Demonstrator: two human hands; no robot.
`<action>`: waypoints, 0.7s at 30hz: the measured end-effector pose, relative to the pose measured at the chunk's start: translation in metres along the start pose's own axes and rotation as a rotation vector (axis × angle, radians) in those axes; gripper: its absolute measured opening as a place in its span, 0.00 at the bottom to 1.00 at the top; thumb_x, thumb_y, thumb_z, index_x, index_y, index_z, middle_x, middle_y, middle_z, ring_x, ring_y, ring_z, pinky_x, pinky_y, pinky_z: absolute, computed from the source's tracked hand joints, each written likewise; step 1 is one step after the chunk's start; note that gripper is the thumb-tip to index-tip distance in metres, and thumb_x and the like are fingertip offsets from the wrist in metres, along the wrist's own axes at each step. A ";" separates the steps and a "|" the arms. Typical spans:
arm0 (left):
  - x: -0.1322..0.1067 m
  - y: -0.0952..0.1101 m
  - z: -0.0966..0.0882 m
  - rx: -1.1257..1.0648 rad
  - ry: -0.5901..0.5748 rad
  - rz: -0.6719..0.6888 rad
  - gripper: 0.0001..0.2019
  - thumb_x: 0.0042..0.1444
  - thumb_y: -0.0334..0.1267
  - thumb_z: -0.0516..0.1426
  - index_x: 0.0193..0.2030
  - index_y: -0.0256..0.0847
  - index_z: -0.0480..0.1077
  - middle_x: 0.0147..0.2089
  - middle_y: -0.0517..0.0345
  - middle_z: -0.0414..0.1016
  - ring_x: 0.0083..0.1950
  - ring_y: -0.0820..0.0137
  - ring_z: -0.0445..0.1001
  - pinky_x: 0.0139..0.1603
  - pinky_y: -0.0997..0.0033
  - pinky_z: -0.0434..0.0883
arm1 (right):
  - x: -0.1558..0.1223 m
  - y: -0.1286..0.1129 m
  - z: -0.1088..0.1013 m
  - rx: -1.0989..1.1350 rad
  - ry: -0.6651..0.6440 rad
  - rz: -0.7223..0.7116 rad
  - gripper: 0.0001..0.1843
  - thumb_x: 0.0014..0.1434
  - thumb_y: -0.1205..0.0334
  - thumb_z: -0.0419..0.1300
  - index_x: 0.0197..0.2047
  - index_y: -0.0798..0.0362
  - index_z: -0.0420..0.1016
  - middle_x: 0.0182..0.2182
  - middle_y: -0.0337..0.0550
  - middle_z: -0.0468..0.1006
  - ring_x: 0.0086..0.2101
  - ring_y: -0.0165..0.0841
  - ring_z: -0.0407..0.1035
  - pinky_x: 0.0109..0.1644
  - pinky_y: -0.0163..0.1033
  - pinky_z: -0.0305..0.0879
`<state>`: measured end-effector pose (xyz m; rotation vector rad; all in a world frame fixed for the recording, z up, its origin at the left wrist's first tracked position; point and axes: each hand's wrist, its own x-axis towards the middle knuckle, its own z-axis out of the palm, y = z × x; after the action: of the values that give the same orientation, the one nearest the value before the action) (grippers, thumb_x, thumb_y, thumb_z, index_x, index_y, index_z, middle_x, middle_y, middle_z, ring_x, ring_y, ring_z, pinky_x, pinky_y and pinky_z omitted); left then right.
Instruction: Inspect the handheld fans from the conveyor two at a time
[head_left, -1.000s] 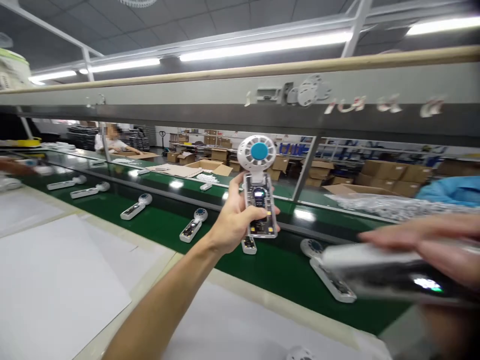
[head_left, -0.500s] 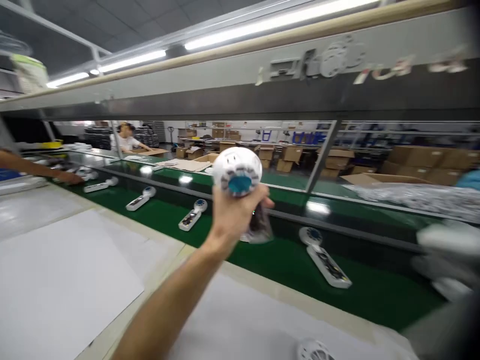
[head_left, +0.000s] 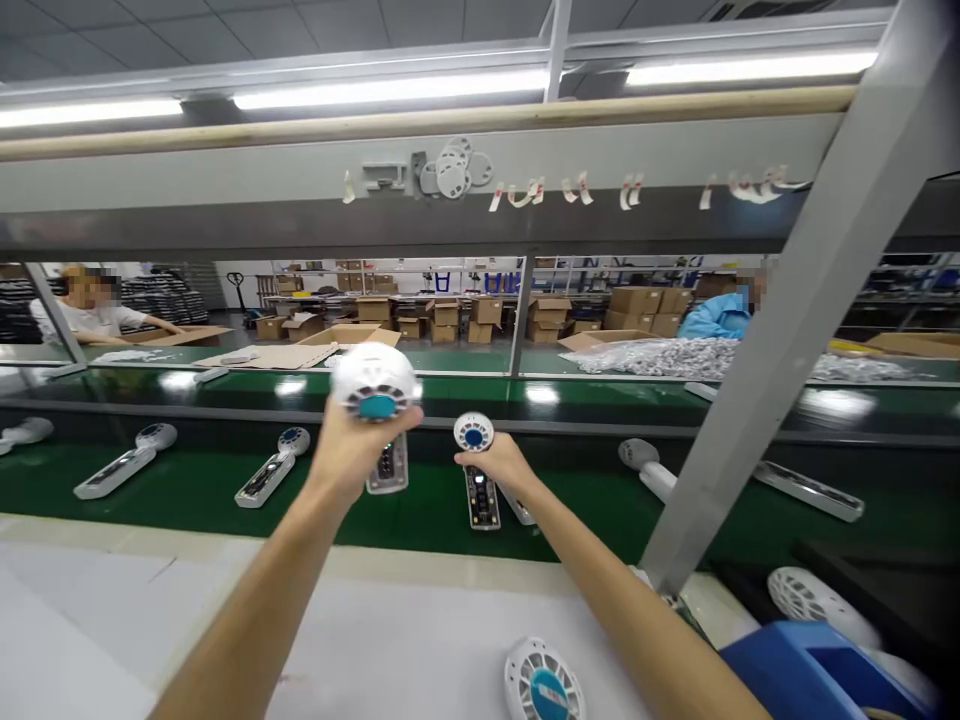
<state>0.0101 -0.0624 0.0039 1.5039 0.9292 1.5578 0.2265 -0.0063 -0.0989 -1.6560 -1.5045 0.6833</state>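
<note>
My left hand [head_left: 346, 450] is closed round the neck of a white handheld fan [head_left: 375, 372], raised above the green belt. The fan's round slotted head has a blue centre, and its clear-edged lower handle hangs below my fingers. To the right, my right hand [head_left: 510, 464] grips a second white fan [head_left: 474, 432] just under its head; dark circuitry shows in its handle. Partly hidden behind my right hand is another white handle [head_left: 517, 508] on the belt. A third fan head [head_left: 546, 682] with a blue centre lies on the white worktop [head_left: 405, 640].
Several fans, such as one at left [head_left: 262, 480], lie on the green belt [head_left: 202, 490]. A slanted metal post [head_left: 787, 300] rises at right, near a blue bin [head_left: 817, 670]. Two people sit beyond the line, with cartons [head_left: 442, 318] and a pile of plastic-wrapped parts [head_left: 660, 358].
My view has turned right. My right hand has come into view, holding a fan on the belt side. My left hand still holds its fan.
</note>
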 end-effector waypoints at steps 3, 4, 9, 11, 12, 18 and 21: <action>0.022 -0.060 0.011 0.122 -0.035 -0.185 0.12 0.40 0.39 0.66 0.30 0.37 0.72 0.31 0.55 0.76 0.33 0.66 0.74 0.35 0.68 0.71 | -0.004 0.003 0.016 -0.134 -0.002 0.000 0.15 0.55 0.55 0.66 0.41 0.57 0.81 0.41 0.49 0.83 0.45 0.43 0.76 0.44 0.37 0.67; 0.027 -0.080 0.015 0.170 -0.040 -0.229 0.10 0.39 0.38 0.65 0.28 0.37 0.71 0.28 0.55 0.75 0.31 0.66 0.73 0.33 0.68 0.70 | -0.006 0.001 0.017 -0.188 -0.005 -0.008 0.15 0.58 0.54 0.64 0.42 0.57 0.81 0.42 0.51 0.83 0.47 0.44 0.76 0.46 0.39 0.66; 0.034 -0.150 0.019 0.471 -0.029 -0.283 0.14 0.42 0.36 0.63 0.38 0.37 0.74 0.39 0.50 0.79 0.42 0.59 0.76 0.42 0.63 0.71 | -0.009 -0.007 -0.002 -0.458 -0.041 -0.020 0.16 0.65 0.57 0.54 0.41 0.57 0.81 0.48 0.59 0.79 0.51 0.50 0.74 0.50 0.44 0.64; 0.033 -0.166 0.014 0.633 0.011 -0.263 0.18 0.46 0.41 0.63 0.45 0.36 0.74 0.46 0.44 0.78 0.53 0.51 0.73 0.51 0.58 0.69 | -0.007 -0.003 -0.009 -0.538 -0.063 0.036 0.14 0.63 0.61 0.56 0.45 0.59 0.80 0.54 0.64 0.75 0.54 0.53 0.71 0.52 0.47 0.64; 0.033 -0.172 0.012 0.715 0.025 -0.251 0.19 0.48 0.43 0.63 0.46 0.36 0.74 0.49 0.40 0.77 0.58 0.48 0.69 0.56 0.54 0.66 | -0.006 0.000 -0.009 -0.564 -0.092 0.079 0.14 0.61 0.62 0.59 0.45 0.61 0.79 0.54 0.66 0.75 0.54 0.55 0.71 0.51 0.47 0.65; 0.034 -0.188 -0.012 1.055 0.044 -0.266 0.18 0.62 0.50 0.57 0.46 0.36 0.75 0.66 0.41 0.64 0.71 0.48 0.53 0.70 0.44 0.49 | -0.001 0.017 0.007 -0.508 -0.236 0.211 0.11 0.49 0.64 0.67 0.36 0.59 0.76 0.44 0.56 0.80 0.47 0.47 0.75 0.45 0.43 0.69; 0.045 -0.185 -0.028 1.107 0.096 -0.416 0.20 0.64 0.47 0.57 0.57 0.38 0.69 0.67 0.45 0.62 0.69 0.52 0.58 0.69 0.40 0.54 | 0.002 0.018 0.004 -0.371 -0.226 0.236 0.10 0.45 0.62 0.67 0.30 0.57 0.72 0.36 0.53 0.79 0.42 0.47 0.76 0.36 0.39 0.67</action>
<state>-0.0110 0.0600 -0.1425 1.7292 2.2110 0.7861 0.2340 -0.0034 -0.1161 -2.1206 -1.6874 0.7719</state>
